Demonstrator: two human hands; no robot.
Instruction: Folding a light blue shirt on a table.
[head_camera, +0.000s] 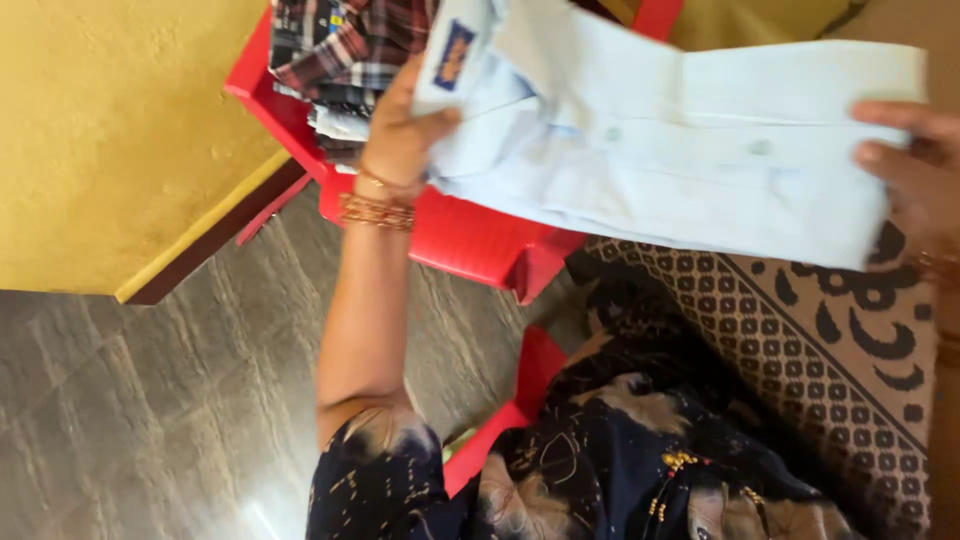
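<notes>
Both hands hold a folded pale blue shirt flat over a red chair.

The left hand (400, 130) grips the shirt (680, 140) at its collar end, thumb on top and fingers closed beneath; the right hand (905, 160) pinches the far end, fingers curled over the edge. Just beyond the left grip lies a pile of checked clothes (340, 50) on the chair (470, 235).
</notes>
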